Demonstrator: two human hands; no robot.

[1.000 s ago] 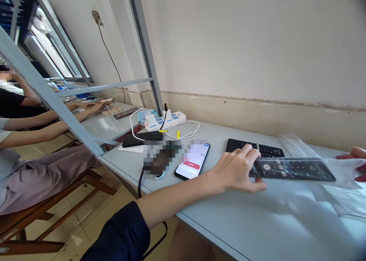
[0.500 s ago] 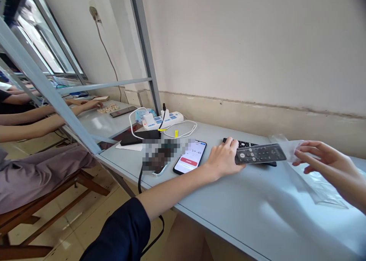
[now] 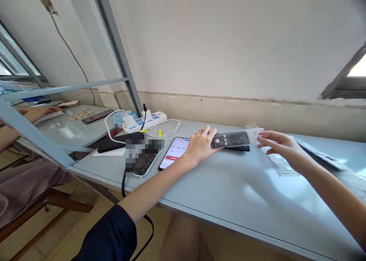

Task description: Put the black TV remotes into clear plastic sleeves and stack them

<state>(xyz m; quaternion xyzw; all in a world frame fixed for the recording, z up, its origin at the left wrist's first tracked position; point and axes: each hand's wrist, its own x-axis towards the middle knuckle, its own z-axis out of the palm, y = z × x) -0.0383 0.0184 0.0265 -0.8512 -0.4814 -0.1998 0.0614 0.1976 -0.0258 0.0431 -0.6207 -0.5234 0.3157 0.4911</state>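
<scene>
My left hand (image 3: 201, 143) is closed round the left end of a black remote control (image 3: 233, 140), which it holds a little above the desk. A clear plastic sleeve (image 3: 253, 135) covers the remote and sticks out past its right end. The fingers of my right hand (image 3: 281, 144) pinch that loose end of the sleeve. Beneath the held remote, a second black remote (image 3: 243, 148) lies on the desk, partly hidden. Just left of my left hand, a phone (image 3: 174, 149) shows a running timer, its right side covered by the hand.
More clear plastic bags (image 3: 286, 167) and a dark wrapped item (image 3: 321, 157) lie at the right. A white power strip (image 3: 151, 120), cables, a black case (image 3: 120, 141) and another phone (image 3: 147, 160) occupy the left. A metal post (image 3: 114, 36) separates a neighbour's desk, where a person's hand (image 3: 38, 112) rests.
The view has turned right, so everything sits further left and a window corner appears at right. Both hands keep their hold on the remote and the sleeve.
</scene>
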